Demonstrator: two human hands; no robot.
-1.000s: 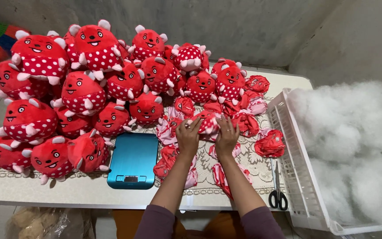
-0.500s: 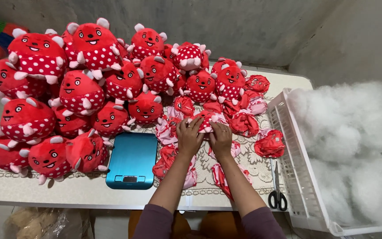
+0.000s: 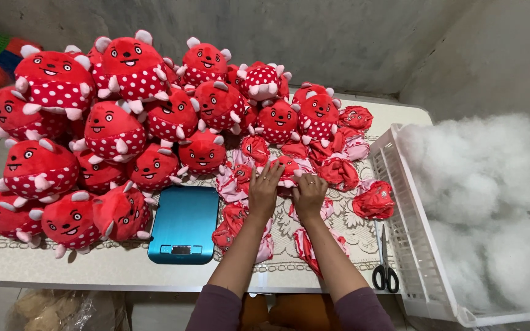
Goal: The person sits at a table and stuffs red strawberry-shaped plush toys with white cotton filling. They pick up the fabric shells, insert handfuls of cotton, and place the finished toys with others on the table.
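My left hand [image 3: 265,189] and my right hand [image 3: 308,193] lie side by side on a flat, unstuffed red plush skin [image 3: 289,168] at the middle of the table. Both sets of fingers press on or pinch its cloth. More limp red and pink skins [image 3: 240,227] lie scattered around and under my forearms. A big heap of stuffed red plush toys with white dots [image 3: 111,129] fills the left and far side of the table.
A teal kitchen scale [image 3: 184,224] sits left of my left arm. Black-handled scissors [image 3: 385,263] lie near the table's right edge. A white slatted crate [image 3: 406,227] full of white stuffing fibre [image 3: 492,202] stands at the right. A lace cloth [image 3: 351,233] covers the table.
My right hand has slid left toward my left hand, and both hands now sit close together on the same skin. Nothing else has shifted.
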